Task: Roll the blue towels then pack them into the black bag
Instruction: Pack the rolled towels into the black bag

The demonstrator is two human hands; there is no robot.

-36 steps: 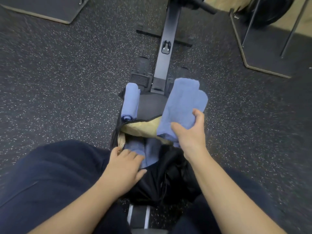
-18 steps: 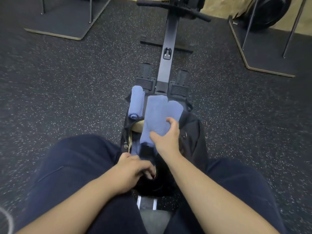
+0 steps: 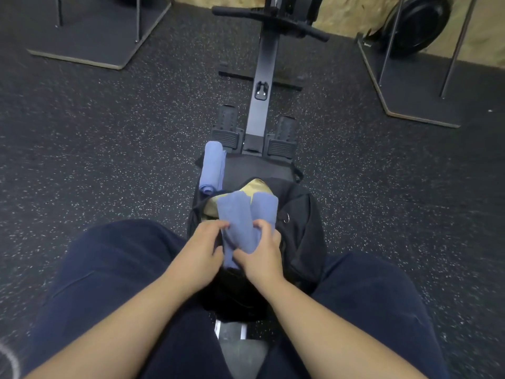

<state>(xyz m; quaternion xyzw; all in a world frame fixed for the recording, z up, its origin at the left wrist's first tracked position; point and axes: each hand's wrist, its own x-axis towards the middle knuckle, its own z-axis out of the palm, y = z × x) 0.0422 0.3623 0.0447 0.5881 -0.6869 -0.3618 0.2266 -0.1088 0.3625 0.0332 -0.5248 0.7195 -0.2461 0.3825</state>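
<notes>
The person sits astride a rowing machine (image 3: pixel 261 77), dark-trousered legs spread to either side, with a black bag (image 3: pixel 306 236) lying between the knees on the machine's rail. The bag's mouth is open toward the far side, and a tan lining (image 3: pixel 255 188) shows inside it.

Both hands meet over the bag's opening on 2 rolled blue towels (image 3: pixel 240 222) held side by side, their far ends pointing away and resting over the tan lining. The left hand (image 3: pixel 203 247) has its fingers curled onto the left edge of the left roll, thumb toward the near end. The right hand (image 3: pixel 262 253) wraps round the rolls from the right, thumb across the near part and fingers curled behind the right roll. The near ends of the rolls sit down in the dark opening between the hands; how deep they go cannot be told.

A 3rd rolled blue towel (image 3: pixel 213 166) lies apart, just beyond the bag's far left corner, lengthwise beside the left footrest (image 3: pixel 226 127). The right footrest (image 3: pixel 282 138) stands on the other side of the rail.

The speckled rubber floor (image 3: pixel 109 149) spreads all round. A rack base (image 3: pixel 101 36) sits at far left, another (image 3: pixel 418 86) at far right, with a weight plate (image 3: pixel 420 23) behind it.
</notes>
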